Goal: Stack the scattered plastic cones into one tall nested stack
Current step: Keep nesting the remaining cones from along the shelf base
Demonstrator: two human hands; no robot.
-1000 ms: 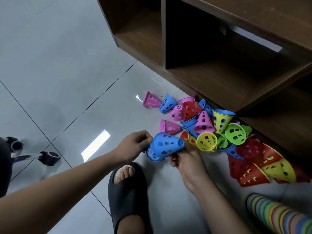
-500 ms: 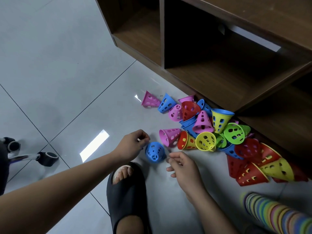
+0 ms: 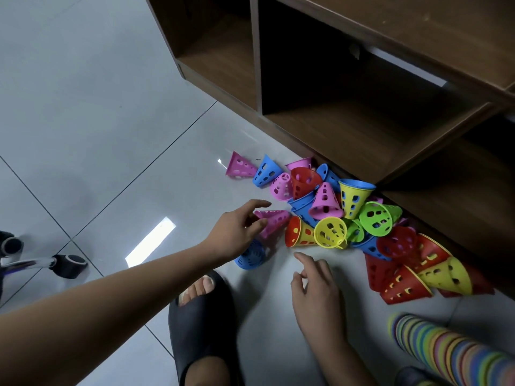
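Note:
Scattered perforated plastic cones (image 3: 331, 218) in pink, blue, red, yellow and green lie heaped on the tiled floor against a shelf unit. My left hand (image 3: 239, 229) reaches over a pink cone (image 3: 274, 221) lying on its side, with thumb and fingers spread at its wide end. Just under that hand a blue cone (image 3: 250, 257) stands on the floor, partly hidden. My right hand (image 3: 315, 288) hovers empty over the floor, index finger pointing toward a red-and-yellow cone (image 3: 299, 235). A long multicoloured nested stack (image 3: 446, 349) lies at the lower right.
A dark wooden shelf unit (image 3: 348, 121) with open compartments runs along the back, right behind the pile. My foot in a black sandal (image 3: 200, 319) is between my arms. Chair castors (image 3: 69, 261) stand at the left edge.
The blue cone held between both hands was set down on the floor and let go. My left hand moved right to the pink cone; my right hand drew back, empty.

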